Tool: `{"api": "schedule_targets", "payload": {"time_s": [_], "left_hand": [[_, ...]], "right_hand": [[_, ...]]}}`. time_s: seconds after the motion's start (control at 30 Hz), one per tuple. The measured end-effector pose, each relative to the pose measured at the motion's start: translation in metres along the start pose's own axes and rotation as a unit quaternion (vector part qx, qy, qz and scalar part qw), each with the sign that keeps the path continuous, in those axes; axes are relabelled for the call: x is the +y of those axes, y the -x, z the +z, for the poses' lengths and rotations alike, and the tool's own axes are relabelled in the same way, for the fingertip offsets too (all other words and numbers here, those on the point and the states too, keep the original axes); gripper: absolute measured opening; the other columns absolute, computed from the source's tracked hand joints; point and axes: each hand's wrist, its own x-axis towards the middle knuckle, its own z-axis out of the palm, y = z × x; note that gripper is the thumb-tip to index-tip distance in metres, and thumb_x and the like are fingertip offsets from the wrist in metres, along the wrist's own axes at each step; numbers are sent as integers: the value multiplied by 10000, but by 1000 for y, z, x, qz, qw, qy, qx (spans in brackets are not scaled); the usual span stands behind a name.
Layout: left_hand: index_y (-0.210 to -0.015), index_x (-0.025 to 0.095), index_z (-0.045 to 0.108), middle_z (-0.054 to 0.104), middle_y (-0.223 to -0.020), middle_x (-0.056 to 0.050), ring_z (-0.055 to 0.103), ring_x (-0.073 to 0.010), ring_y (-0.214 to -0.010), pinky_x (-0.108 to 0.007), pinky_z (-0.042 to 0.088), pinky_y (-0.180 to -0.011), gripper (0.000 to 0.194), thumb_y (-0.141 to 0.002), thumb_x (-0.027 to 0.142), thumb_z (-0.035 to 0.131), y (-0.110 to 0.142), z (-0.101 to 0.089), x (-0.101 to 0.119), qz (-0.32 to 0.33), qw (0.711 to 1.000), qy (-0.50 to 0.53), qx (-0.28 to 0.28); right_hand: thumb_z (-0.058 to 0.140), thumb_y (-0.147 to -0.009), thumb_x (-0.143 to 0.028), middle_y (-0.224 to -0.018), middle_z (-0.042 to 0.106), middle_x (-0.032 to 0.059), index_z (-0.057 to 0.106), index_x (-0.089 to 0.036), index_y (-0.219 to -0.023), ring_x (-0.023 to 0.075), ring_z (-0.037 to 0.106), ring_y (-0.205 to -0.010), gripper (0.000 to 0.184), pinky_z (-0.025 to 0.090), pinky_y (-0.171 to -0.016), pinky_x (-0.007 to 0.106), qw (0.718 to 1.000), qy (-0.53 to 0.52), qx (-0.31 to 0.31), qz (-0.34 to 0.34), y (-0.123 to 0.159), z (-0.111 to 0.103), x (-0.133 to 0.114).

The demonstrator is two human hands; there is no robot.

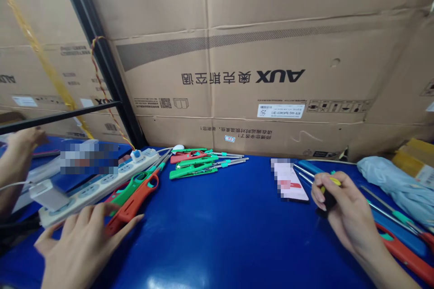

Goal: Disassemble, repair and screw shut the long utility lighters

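Observation:
My left hand [81, 248] lies open on the blue table [217, 230], its fingertips at the handle of an orange long-nosed lighter [132, 205]. A green lighter [130, 192] lies partly under that orange one. My right hand [349, 212] grips a small screwdriver [330, 194] with a yellow and black handle, and its tip is hidden by my fingers. Beyond that hand lies a pixelated paper card [288, 183]. A red-handled lighter [405, 250] with a long metal nozzle lies near my right wrist. Several green and red lighters [193, 167] lie in a group at the table's far edge.
A white power strip [98, 187] with a white plug adapter [47, 194] runs along the left. A co-worker's hand [25, 140] reaches in at far left. A pale blue plastic bag [396, 185] sits at right. Large AUX cardboard cartons [237, 54] stand behind the table.

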Motion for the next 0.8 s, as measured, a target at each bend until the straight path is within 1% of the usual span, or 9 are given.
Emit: {"api": "schedule_targets", "payload": {"time_s": [0.03, 0.07, 0.13, 0.23, 0.37, 0.43, 0.5, 0.63, 0.8], "left_hand": [[-956, 205, 570, 614, -943, -106, 545, -417, -946, -644, 334, -821, 454, -764, 616, 540, -13, -5, 17, 7, 999, -31, 10], [-999, 197, 567, 613, -996, -119, 551, -391, -958, -601, 349, -831, 443, -790, 585, 519, -24, -8, 34, 31, 999, -35, 2], [-1016, 207, 581, 624, -1012, -110, 551, -354, -989, -533, 369, -838, 383, -836, 532, 491, -44, -6, 65, 86, 996, -11, -36], [-975, 207, 599, 627, -1045, -106, 548, -327, -1019, -462, 390, -839, 303, -837, 468, 535, -73, 15, 101, 149, 983, 44, -94], [-944, 160, 590, 624, -983, -121, 575, -322, -959, -412, 433, -769, 344, -824, 481, 560, -103, 45, 129, 179, 976, 61, -107], [-939, 164, 593, 614, -1006, -121, 575, -316, -971, -404, 437, -776, 335, -834, 480, 548, -109, 53, 134, 200, 972, 70, -107], [-941, 180, 604, 604, -1037, -116, 577, -305, -970, -411, 432, -807, 311, -857, 467, 519, -108, 55, 135, 221, 966, 81, -105], [-986, 222, 628, 608, -1067, -89, 575, -279, -986, -412, 429, -842, 263, -892, 406, 465, -98, 52, 126, 260, 954, 107, -102], [-930, 237, 646, 637, -1099, -62, 577, -269, -1036, -413, 431, -885, 240, -894, 406, 479, -94, 46, 118, 294, 936, 164, -105]], "right_hand": [[770, -702, -340, -686, 534, -23, 490, -215, -698, 83, 463, -490, 307, 380, -382, 173, 1000, 0, -3, 0, 1, 0, 0], [767, -708, -339, -691, 534, -22, 490, -216, -699, 86, 468, -496, 303, 386, -384, 174, 1000, -1, -7, 0, 1, 1, 0], [756, -723, -342, -701, 538, -20, 494, -221, -707, 91, 478, -507, 289, 398, -389, 178, 1000, -2, -15, -3, 2, 2, 0], [733, -749, -357, -726, 546, -20, 498, -227, -726, 92, 485, -504, 270, 395, -378, 178, 1000, 1, -29, -4, 4, 3, 1], [716, -767, -381, -714, 548, -24, 488, -224, -728, 81, 457, -473, 280, 367, -352, 165, 999, 18, -46, 13, 7, 3, 3], [707, -778, -382, -697, 553, -27, 484, -225, -740, 73, 431, -458, 275, 363, -352, 159, 998, 22, -53, 17, 9, 3, 4], [696, -791, -382, -687, 556, -31, 481, -226, -751, 65, 418, -448, 269, 357, -353, 152, 997, 24, -64, 20, 11, 4, 4], [698, -788, -385, -652, 526, -40, 481, -219, -741, 63, 419, -448, 277, 344, -356, 146, 997, 25, -62, 30, 15, 10, 2], [688, -793, -383, -647, 531, -39, 502, -222, -745, 65, 401, -444, 251, 327, -357, 151, 998, 33, -43, 42, 20, 14, -1]]}}
